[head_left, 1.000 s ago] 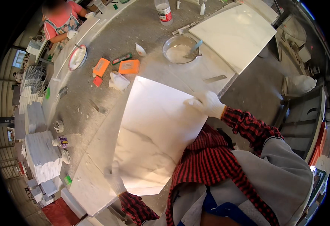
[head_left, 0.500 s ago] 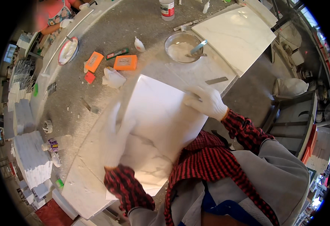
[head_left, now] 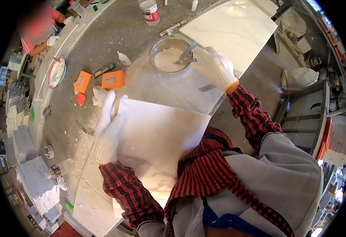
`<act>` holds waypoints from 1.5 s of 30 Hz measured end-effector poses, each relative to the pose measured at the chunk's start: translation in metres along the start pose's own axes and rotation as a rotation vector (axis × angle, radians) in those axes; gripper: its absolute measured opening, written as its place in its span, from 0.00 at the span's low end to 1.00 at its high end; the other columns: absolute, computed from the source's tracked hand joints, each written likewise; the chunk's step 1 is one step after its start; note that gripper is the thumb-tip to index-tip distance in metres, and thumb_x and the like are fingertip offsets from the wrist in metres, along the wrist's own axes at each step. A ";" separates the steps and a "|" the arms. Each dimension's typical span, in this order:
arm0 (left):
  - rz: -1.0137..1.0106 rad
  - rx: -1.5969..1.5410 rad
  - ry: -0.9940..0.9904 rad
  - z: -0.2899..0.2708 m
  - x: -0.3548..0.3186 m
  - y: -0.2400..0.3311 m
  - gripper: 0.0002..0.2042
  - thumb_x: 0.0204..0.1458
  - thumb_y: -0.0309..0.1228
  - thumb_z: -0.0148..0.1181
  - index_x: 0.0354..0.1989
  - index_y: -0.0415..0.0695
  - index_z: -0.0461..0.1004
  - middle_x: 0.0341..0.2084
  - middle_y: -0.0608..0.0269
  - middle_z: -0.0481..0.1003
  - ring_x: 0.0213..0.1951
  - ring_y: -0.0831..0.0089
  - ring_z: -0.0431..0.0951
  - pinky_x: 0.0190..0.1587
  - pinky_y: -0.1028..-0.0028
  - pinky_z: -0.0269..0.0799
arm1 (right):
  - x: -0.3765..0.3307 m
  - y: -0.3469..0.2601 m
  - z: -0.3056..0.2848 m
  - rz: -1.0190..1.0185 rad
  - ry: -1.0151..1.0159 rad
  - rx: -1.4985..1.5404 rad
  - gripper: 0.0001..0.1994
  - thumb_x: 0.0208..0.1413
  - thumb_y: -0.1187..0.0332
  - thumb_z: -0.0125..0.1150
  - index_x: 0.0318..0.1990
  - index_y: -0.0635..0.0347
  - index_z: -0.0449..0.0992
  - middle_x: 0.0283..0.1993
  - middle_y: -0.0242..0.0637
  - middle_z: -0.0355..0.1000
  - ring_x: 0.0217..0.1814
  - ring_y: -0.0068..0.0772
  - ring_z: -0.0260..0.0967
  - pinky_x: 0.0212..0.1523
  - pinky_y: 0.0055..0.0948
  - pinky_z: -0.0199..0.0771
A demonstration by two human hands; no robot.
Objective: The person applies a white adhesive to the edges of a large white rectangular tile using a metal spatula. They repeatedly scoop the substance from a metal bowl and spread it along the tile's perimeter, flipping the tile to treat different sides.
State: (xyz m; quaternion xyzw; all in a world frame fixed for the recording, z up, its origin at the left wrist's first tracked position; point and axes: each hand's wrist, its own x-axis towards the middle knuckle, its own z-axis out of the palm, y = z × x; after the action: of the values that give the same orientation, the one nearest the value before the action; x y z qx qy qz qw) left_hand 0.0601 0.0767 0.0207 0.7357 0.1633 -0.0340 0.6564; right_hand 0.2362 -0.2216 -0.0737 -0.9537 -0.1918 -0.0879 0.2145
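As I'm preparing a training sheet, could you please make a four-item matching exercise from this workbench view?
Column one:
1. Left hand
2. Right hand
3. Metal bowl
4. Two boxes

Column two:
A. Just right of the bowl
B. Orange
C. At the left edge of the near white slab
D. Contains whitish material

Right pairs: 1-C, 2-A, 3-D, 4-B

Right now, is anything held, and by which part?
Left hand lies along the white slab, at its left edge; grip unclear. Right hand is beside the bluish tool; hold can't be told.
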 end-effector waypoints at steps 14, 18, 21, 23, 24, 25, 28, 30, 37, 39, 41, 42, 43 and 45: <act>0.118 -0.321 -0.201 -0.007 -0.012 0.002 0.37 0.54 0.25 0.51 0.73 0.33 0.47 0.71 0.45 0.56 0.72 0.63 0.55 0.72 0.69 0.47 | 0.022 0.001 -0.002 -0.068 -0.043 0.076 0.13 0.61 0.55 0.54 0.47 0.46 0.81 0.41 0.36 0.79 0.42 0.40 0.77 0.44 0.37 0.76; 0.200 -0.350 -0.224 -0.011 -0.012 -0.001 0.37 0.54 0.26 0.52 0.73 0.31 0.46 0.72 0.46 0.54 0.74 0.63 0.51 0.73 0.69 0.44 | 0.037 -0.027 -0.043 0.132 -0.153 0.490 0.16 0.63 0.55 0.57 0.45 0.57 0.80 0.35 0.36 0.79 0.35 0.27 0.75 0.39 0.27 0.74; 0.173 -0.309 -0.208 -0.009 -0.011 -0.002 0.38 0.54 0.26 0.52 0.73 0.32 0.46 0.73 0.47 0.52 0.74 0.62 0.51 0.73 0.69 0.42 | 0.052 -0.059 -0.059 0.064 -0.277 0.824 0.18 0.64 0.55 0.58 0.44 0.62 0.80 0.32 0.32 0.77 0.34 0.20 0.72 0.37 0.23 0.72; 0.149 -0.172 -0.170 -0.008 -0.010 0.002 0.38 0.54 0.27 0.54 0.74 0.34 0.46 0.73 0.48 0.51 0.74 0.62 0.51 0.72 0.69 0.44 | 0.067 -0.084 -0.063 -0.024 -0.361 0.899 0.17 0.64 0.55 0.58 0.44 0.61 0.80 0.31 0.30 0.75 0.33 0.18 0.70 0.35 0.22 0.70; 0.142 -0.059 -0.139 -0.006 -0.010 0.007 0.38 0.54 0.27 0.54 0.74 0.35 0.47 0.73 0.48 0.50 0.74 0.62 0.51 0.72 0.68 0.46 | 0.076 -0.093 -0.060 -0.072 -0.473 0.937 0.17 0.64 0.55 0.58 0.44 0.61 0.80 0.31 0.29 0.74 0.33 0.17 0.68 0.34 0.22 0.69; 0.125 0.050 -0.102 -0.005 -0.010 0.009 0.38 0.54 0.27 0.55 0.74 0.36 0.47 0.73 0.49 0.50 0.74 0.61 0.51 0.71 0.68 0.47 | 0.086 -0.101 -0.053 -0.120 -0.596 0.974 0.17 0.64 0.55 0.58 0.45 0.61 0.80 0.30 0.28 0.73 0.32 0.17 0.67 0.33 0.22 0.68; 0.074 -0.147 -0.035 -0.005 -0.014 0.000 0.40 0.50 0.26 0.58 0.74 0.38 0.50 0.74 0.50 0.48 0.74 0.62 0.51 0.69 0.67 0.53 | 0.097 -0.133 -0.029 -0.244 -0.898 1.044 0.15 0.62 0.55 0.60 0.40 0.59 0.81 0.27 0.25 0.69 0.28 0.15 0.61 0.28 0.21 0.61; 0.062 -0.255 -0.058 -0.007 -0.013 0.001 0.41 0.48 0.25 0.59 0.74 0.38 0.51 0.73 0.51 0.50 0.73 0.63 0.51 0.68 0.67 0.56 | 0.108 -0.144 -0.016 -0.224 -1.077 0.997 0.15 0.61 0.56 0.60 0.38 0.59 0.81 0.27 0.24 0.68 0.27 0.15 0.59 0.27 0.20 0.58; 0.194 -0.268 0.026 -0.007 -0.019 -0.003 0.42 0.49 0.28 0.58 0.74 0.38 0.48 0.71 0.48 0.53 0.72 0.58 0.53 0.68 0.63 0.57 | 0.118 -0.180 -0.004 -0.324 -1.311 0.863 0.13 0.59 0.57 0.62 0.38 0.58 0.82 0.26 0.21 0.66 0.25 0.12 0.54 0.24 0.19 0.51; 0.186 -0.449 0.011 -0.010 -0.019 -0.009 0.41 0.51 0.32 0.57 0.74 0.39 0.46 0.70 0.47 0.54 0.71 0.56 0.55 0.68 0.61 0.57 | 0.121 -0.183 0.001 -0.343 -1.325 0.844 0.16 0.60 0.56 0.61 0.45 0.58 0.83 0.26 0.23 0.66 0.23 0.12 0.54 0.23 0.19 0.52; 0.180 -0.632 0.003 -0.011 -0.016 -0.014 0.41 0.54 0.35 0.57 0.75 0.40 0.45 0.69 0.45 0.56 0.70 0.54 0.58 0.68 0.60 0.58 | 0.125 -0.185 0.009 -0.400 -1.347 0.873 0.16 0.60 0.57 0.61 0.46 0.59 0.83 0.26 0.23 0.67 0.23 0.12 0.55 0.22 0.19 0.53; 0.170 -0.687 0.014 -0.011 -0.014 -0.015 0.41 0.56 0.37 0.57 0.75 0.40 0.44 0.69 0.44 0.56 0.69 0.53 0.59 0.68 0.59 0.58 | 0.126 -0.184 0.011 -0.428 -1.357 0.887 0.16 0.60 0.57 0.61 0.46 0.59 0.83 0.26 0.24 0.68 0.23 0.12 0.56 0.22 0.18 0.53; 0.149 -0.732 0.038 -0.011 -0.013 -0.017 0.41 0.57 0.38 0.57 0.75 0.41 0.44 0.68 0.43 0.57 0.68 0.52 0.60 0.68 0.58 0.59 | 0.126 -0.184 0.013 -0.420 -1.373 0.898 0.15 0.60 0.58 0.61 0.46 0.59 0.83 0.26 0.23 0.68 0.23 0.13 0.56 0.22 0.18 0.53; 0.108 -0.788 0.082 -0.011 -0.015 -0.017 0.44 0.56 0.42 0.60 0.75 0.39 0.42 0.68 0.43 0.57 0.70 0.53 0.57 0.70 0.59 0.57 | 0.124 -0.184 0.013 -0.403 -1.404 0.922 0.15 0.60 0.59 0.61 0.45 0.59 0.83 0.25 0.23 0.69 0.22 0.13 0.57 0.22 0.19 0.54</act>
State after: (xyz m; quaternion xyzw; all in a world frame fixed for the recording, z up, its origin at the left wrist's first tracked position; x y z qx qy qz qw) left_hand 0.0394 0.0857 0.0103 0.4359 0.1510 0.0950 0.8822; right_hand 0.2760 -0.0219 0.0144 -0.5529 -0.4620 0.5720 0.3921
